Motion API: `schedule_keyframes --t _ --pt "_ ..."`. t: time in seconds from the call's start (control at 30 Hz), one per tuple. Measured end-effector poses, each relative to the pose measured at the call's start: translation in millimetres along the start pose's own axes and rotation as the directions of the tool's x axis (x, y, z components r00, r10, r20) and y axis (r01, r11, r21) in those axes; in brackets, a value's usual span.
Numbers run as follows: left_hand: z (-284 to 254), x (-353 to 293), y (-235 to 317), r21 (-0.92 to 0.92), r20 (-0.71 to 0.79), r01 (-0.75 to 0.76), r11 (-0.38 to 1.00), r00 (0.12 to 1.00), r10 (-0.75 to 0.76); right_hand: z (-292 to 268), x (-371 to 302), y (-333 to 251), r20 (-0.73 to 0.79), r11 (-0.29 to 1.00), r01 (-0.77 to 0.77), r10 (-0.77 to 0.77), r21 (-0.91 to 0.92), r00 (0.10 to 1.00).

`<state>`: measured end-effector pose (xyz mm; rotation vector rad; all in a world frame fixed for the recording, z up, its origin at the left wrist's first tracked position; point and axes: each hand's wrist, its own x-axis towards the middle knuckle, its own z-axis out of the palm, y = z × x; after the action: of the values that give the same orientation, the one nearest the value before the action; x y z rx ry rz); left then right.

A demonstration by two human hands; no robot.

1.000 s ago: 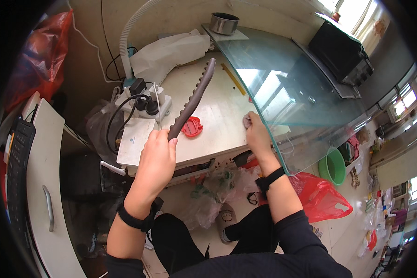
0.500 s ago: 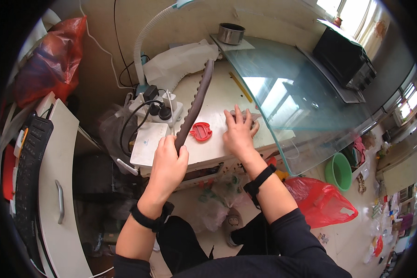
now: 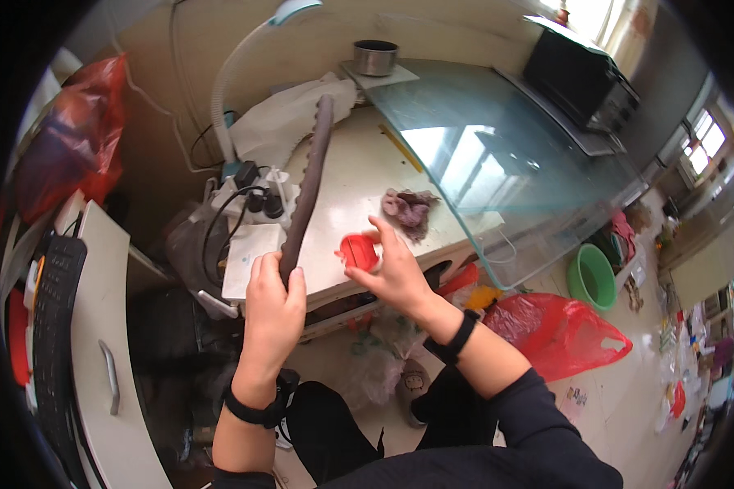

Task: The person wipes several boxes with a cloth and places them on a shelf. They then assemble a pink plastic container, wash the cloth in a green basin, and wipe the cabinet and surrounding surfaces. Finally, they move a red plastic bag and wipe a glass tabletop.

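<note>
My left hand (image 3: pixel 273 314) grips the lower end of a long, curved dark brown strip (image 3: pixel 310 175), held upright with small knobs along its left edge. To the right of it, my right hand (image 3: pixel 395 273) has its thumb and fingers around a small round red plastic piece (image 3: pixel 357 253) with a tab on its left side. The red piece is over the front part of the white tabletop (image 3: pixel 347 175). A crumpled purple-grey rag (image 3: pixel 410 212) lies on the tabletop just beyond my right hand, touched by neither hand.
A power strip with plugs (image 3: pixel 263 200) and a white box (image 3: pixel 253 248) stand at left. A glass sheet (image 3: pixel 465 163) covers the right side, with a metal pot (image 3: pixel 375 58) behind. A yellow ruler-like strip (image 3: pixel 402 148) lies beside the glass. A red bag (image 3: pixel 550 334) and green basin (image 3: pixel 591 277) are below right.
My right hand has left the rag and come nearer, taking hold of the red piece, which has shifted right. My left hand still holds the brown strip. The view has turned slightly.
</note>
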<state>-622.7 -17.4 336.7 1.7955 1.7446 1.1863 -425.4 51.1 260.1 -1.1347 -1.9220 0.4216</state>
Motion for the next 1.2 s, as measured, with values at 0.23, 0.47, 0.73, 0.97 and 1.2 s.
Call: schedule_keyframes --t 0.23,0.47,0.73,0.97,1.2 --pt "23.0 2.6 -9.7 -0.060 0.159 0.109 0.992 0.982 -0.098 -106.4 -85.4 51.8 0.532 0.220 -0.795 0.638 0.566 0.556" --pt "34.2 4.0 -16.2 -0.052 0.147 0.094 0.994 0.985 -0.086 -126.7 -143.0 194.0 0.368 -0.142 -0.661 0.905 0.737 0.215" --pt "13.3 -5.9 0.8 0.001 0.108 0.111 0.994 0.988 -0.111 -116.7 -92.4 316.9 0.066 0.130 -0.426 0.907 0.895 0.416" --pt "-3.5 -15.5 16.5 0.055 0.073 0.133 0.990 0.988 -0.137 -100.8 -60.3 362.2 -0.037 0.168 -0.466 0.960 0.869 0.277" --pt "-0.4 -17.9 15.2 0.046 0.060 0.083 0.995 0.995 -0.086 -82.2 -71.3 407.9 -0.017 0.111 -0.673 0.989 0.731 0.145"
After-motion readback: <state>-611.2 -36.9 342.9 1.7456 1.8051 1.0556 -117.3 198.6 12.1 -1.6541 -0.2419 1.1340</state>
